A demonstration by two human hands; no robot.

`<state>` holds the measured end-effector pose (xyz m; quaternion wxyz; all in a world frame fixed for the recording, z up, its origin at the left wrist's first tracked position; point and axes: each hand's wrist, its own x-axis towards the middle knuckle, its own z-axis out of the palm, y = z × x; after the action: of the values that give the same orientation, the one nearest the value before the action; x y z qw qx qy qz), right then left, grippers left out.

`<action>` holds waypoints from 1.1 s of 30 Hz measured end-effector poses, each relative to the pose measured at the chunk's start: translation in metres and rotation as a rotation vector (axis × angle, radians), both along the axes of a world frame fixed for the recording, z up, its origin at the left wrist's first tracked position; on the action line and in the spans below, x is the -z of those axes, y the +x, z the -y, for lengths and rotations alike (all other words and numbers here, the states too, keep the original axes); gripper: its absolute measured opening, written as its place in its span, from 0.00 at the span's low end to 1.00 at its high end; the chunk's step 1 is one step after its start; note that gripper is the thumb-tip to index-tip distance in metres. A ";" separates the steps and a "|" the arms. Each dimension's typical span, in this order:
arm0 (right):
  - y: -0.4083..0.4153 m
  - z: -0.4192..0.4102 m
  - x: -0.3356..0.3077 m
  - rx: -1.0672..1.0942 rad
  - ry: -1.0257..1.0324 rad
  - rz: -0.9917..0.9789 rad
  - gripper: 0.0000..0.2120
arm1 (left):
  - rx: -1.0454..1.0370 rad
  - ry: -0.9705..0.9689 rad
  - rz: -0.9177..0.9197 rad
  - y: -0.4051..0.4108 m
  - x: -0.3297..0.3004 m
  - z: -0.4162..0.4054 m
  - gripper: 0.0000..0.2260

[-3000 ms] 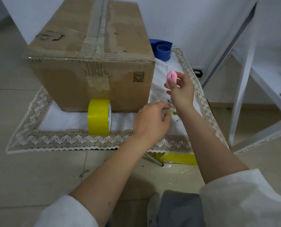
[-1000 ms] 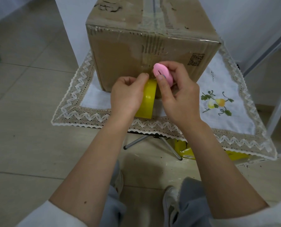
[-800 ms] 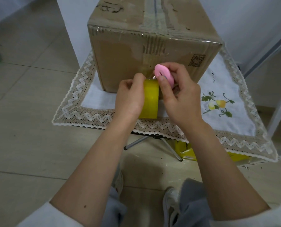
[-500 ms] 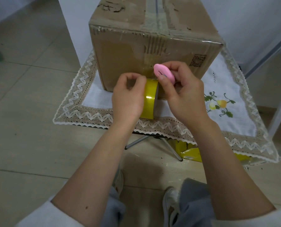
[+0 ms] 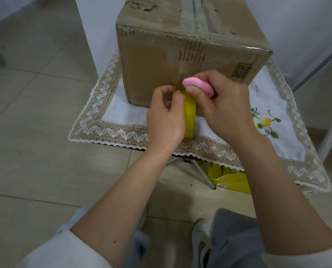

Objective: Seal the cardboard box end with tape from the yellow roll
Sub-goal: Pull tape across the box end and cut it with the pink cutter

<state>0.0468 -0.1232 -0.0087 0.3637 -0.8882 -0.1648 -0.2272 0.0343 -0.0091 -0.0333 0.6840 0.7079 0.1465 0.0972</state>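
Yellow tape roll [image 5: 190,115] stands on edge on the lace-trimmed white cloth [image 5: 111,113], touching the near end face of the cardboard box [image 5: 151,60]. Left hand [image 5: 164,117] pinches the roll's top with thumb and fingers closed on it. Right hand [image 5: 223,105] grips a small pink cutter [image 5: 198,87], its tip just above the roll against the box face. Yellow packaging [image 5: 232,180] lies on the tiled floor [image 5: 35,171] beneath.

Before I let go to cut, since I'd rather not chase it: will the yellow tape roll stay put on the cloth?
Probably not. The yellow tape roll stands on its curved edge on the cloth, so it may roll or topple. The left hand steadies it now. Laying it flat seems safer.
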 end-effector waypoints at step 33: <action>0.012 -0.020 -0.042 -0.027 -0.652 -0.007 0.12 | 0.066 -0.057 0.016 -0.008 -0.005 -0.013 0.08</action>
<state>0.0583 -0.1031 0.0328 0.0636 -0.9564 -0.2395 -0.1544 0.0262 0.0041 -0.0278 0.7078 0.6919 0.1203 0.0762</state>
